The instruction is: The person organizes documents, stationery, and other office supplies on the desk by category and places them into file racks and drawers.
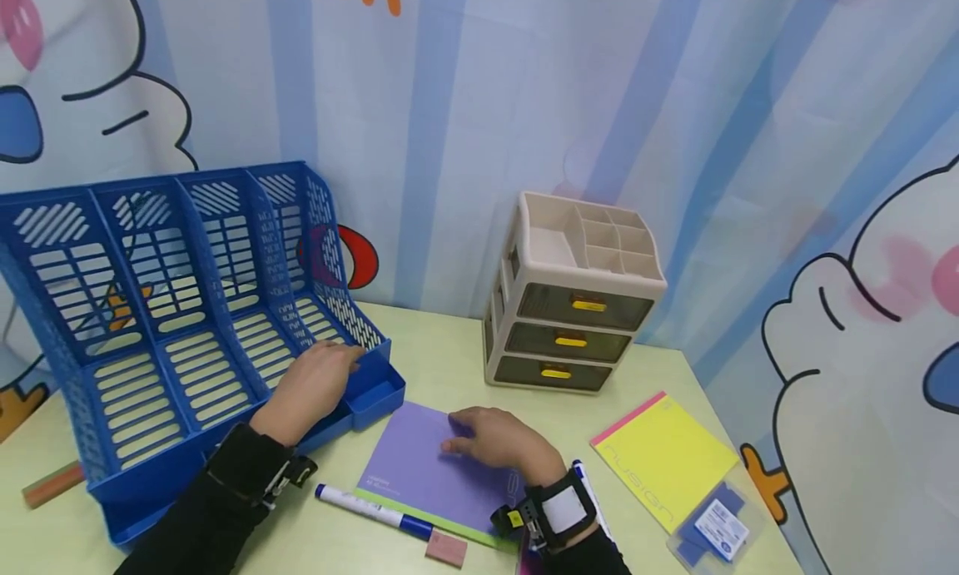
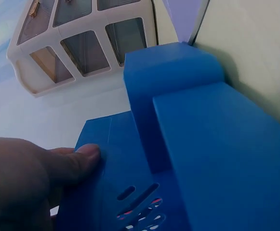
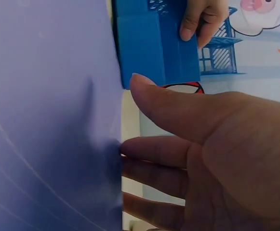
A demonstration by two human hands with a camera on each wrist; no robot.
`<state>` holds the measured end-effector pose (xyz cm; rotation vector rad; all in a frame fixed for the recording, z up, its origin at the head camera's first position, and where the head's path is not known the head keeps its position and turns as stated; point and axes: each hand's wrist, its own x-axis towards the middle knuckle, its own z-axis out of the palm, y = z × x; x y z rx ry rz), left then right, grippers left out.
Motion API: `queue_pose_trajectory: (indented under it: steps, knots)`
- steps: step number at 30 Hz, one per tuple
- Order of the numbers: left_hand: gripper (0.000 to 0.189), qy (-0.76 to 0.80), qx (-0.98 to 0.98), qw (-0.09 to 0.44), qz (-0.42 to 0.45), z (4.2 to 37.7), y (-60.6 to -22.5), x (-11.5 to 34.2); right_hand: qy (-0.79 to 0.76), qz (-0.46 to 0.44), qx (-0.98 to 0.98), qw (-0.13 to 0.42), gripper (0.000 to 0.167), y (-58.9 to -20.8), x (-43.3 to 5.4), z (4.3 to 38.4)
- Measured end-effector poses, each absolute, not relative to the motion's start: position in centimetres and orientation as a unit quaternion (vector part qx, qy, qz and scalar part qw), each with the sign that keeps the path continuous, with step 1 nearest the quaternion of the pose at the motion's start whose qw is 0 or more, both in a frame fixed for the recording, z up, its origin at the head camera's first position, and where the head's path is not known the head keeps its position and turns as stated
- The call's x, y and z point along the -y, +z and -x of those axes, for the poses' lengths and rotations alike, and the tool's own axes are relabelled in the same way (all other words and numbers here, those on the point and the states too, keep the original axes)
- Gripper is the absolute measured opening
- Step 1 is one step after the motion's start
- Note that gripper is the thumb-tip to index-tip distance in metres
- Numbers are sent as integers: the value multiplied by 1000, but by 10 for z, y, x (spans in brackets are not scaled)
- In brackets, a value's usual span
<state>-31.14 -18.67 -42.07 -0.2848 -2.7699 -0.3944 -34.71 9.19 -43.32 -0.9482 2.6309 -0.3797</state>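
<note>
My left hand [image 1: 315,384] grips the right side wall of a blue slatted desk file rack [image 1: 375,392]. In the left wrist view the thumb presses on that blue wall [image 2: 108,163]; the other fingers are mostly hidden. Over a purple notebook [image 1: 427,467] with a green lower edge hovers or rests my right hand [image 1: 505,442]. In the right wrist view its thumb stands apart and its spread fingers meet the edge of the purple cover [image 3: 43,120]. Whether the fingertips press on the notebook or lie just past its edge, I cannot tell.
A beige drawer organizer [image 1: 580,271] stands at the back. To the right lie a yellow notebook [image 1: 663,458] and a clear case with blue contents [image 1: 697,533]. A blue-and-white marker [image 1: 367,506], a pinkish block [image 1: 446,548] and a pen [image 1: 592,492] lie near the purple notebook.
</note>
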Motion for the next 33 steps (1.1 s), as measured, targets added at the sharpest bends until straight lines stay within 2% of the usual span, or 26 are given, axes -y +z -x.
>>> queue_pose_trajectory:
  steps: [8,13,16,24,27,33]
  knots:
    - [27,-144,966,167,133,312,-424,182,-130,324,-919,181,52,-427,-95,345]
    - [29,-142,966,153,154,308,-425,177,-135,324,-918,184,54,-428,-94,343]
    - [28,-139,966,144,162,306,-426,174,-151,326,-920,154,56,-427,-92,341]
    - [28,-124,968,131,177,307,-428,161,-214,345,-914,-3,63,-418,-89,337]
    - [30,-120,966,127,192,308,-427,161,-213,364,-906,-28,64,-416,-89,338]
    - [48,-86,970,122,192,302,-408,174,-202,375,-904,-36,65,-414,-87,338]
